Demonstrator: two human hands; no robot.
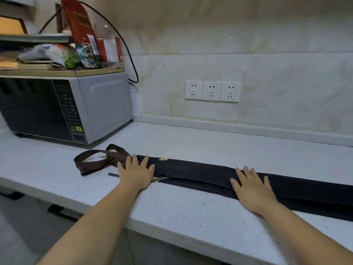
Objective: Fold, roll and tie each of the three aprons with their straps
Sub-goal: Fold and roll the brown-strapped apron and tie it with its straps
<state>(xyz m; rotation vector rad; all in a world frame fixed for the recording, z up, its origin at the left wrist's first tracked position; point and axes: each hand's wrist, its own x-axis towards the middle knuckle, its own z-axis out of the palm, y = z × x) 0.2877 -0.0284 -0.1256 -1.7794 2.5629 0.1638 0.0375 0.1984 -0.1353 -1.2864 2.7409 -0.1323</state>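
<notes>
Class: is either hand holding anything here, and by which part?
Nothing is held. The left hand and the right hand press flat, fingers straight, on the folded black apron, the left beside its brown straps.

Black apron (200,174), brown straps (99,159), white speckled counter (191,211), grey microwave (103,106).

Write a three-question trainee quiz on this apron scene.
1. True or false: the left hand and the right hand both lie flat on the folded apron.
2. The brown straps lie: A, left of the left hand; B, right of the right hand; C, tied round the apron.
3. How many wall sockets are visible?
Key: 1 true; 2 A; 3 three.
</notes>
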